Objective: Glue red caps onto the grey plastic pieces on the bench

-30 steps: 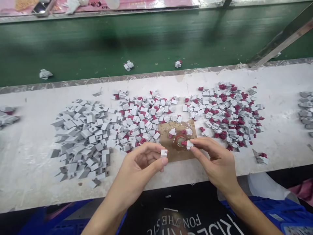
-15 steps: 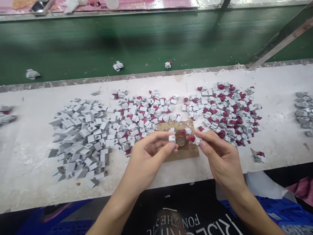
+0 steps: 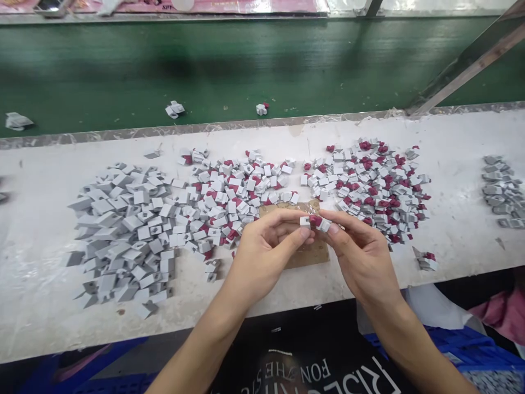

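Note:
Between thumb and fingers, my left hand point(image 3: 273, 246) pinches a small light-grey block point(image 3: 305, 221). My right hand point(image 3: 363, 254) grips a grey piece with a dark red part point(image 3: 320, 222), its red end against or very close to the block. Both hands are over a brown cardboard piece point(image 3: 309, 260), which they partly cover. Left of them lies a heap of plain grey blocks point(image 3: 118, 235), running into a pile of grey and red pieces point(image 3: 233, 191). Another grey and red pile point(image 3: 377, 186) lies to the right.
A green belt point(image 3: 205, 65) with a few loose pieces runs behind the white table point(image 3: 36, 219). A metal post point(image 3: 463, 63) slants at the back right. More grey parts point(image 3: 504, 191) lie far right, and blue crates point(image 3: 463, 350) stand below the table edge.
My hands have come together, bringing the block and the red part from apart to touching or nearly so. Pieces on the green belt have shifted left.

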The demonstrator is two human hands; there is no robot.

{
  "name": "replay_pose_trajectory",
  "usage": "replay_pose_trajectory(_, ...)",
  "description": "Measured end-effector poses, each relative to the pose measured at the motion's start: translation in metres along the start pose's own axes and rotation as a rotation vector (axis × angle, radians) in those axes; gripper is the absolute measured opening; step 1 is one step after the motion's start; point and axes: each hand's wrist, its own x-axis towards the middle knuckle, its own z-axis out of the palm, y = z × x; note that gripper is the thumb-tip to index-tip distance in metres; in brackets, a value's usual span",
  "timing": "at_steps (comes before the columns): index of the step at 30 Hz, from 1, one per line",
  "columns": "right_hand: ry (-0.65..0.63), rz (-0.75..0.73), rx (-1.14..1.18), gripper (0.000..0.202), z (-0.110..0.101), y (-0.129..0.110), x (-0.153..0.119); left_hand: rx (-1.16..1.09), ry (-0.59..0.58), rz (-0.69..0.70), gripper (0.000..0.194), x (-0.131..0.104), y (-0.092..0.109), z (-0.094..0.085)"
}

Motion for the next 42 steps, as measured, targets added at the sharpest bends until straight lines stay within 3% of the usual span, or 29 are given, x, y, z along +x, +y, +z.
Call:
replay_pose_trajectory(4,-0.059,-0.080,-0.100,0.018,0.000,-0.007,0.002,0.038,-0.013,-0.006,0.014,0.000,-0.001,-0.004)
replay_pose_trajectory(10,-0.159,-0.085,-0.050,0.022,0.005,-0.011,0.012,-0.033,-0.049,-0.004,0.015,0.001,0.003,-0.011)
replay_pose_trajectory(16,-0.337,-0.010,-0.033,0.017,0.029,-0.039,0.039,0.047,0.010,0.051,0.014,0.000,0.023,-0.034)
replay_pose_trajectory(19,-0.539,-0.010,-0.113,0.021,0.053,-0.061,0.073,0.156,0.090,0.133,0.021,0.001,0.041,-0.058)
replay_pose_trajectory(21,-0.588,-0.058,-0.202,0.035,0.076,-0.071,0.109,0.245,0.201,0.201,0.028,0.007,0.054,-0.077)
replay_pose_trajectory(23,-0.510,-0.134,-0.306,0.050,0.104,-0.074,0.152,0.304,0.358,0.268,0.031,0.020,0.064,-0.095)
replay_pose_trajectory(26,-0.306,-0.335,-0.633,0.044,0.150,-0.066,0.215,0.364,0.539,0.328,0.024,0.055,0.072,-0.117)
replay_pose_trajectory(29,-0.317,-0.384,-0.752,0.032,0.184,-0.055,0.256,0.459,0.582,0.321,0.017,0.098,0.077,-0.131)
replay_pose_trajectory(31,-0.344,-0.375,-0.778,0.035,0.191,-0.051,0.269,0.506,0.580,0.315,0.016,0.124,0.079,-0.137)
replay_pose_trajectory(34,-0.297,-0.353,-0.816,0.040,0.174,-0.053,0.279,0.579,0.526,0.274,0.009,0.159,0.080,-0.140)
replay_pose_trajectory(37,-0.184,-0.328,-0.819,0.030,0.133,-0.061,0.274,0.672,0.453,0.184,0.016,0.194,0.077,-0.135)
replay_pose_trajectory(39,-0.126,-0.328,-0.800,0.025,0.099,-0.067,0.255,0.740,0.406,0.121,0.028,0.218,0.076,-0.124)
replay_pose_trajectory(42,-0.118,-0.346,-0.765,0.014,0.054,-0.070,0.207,0.852,0.333,0.043,0.030,0.245,0.078,-0.103)
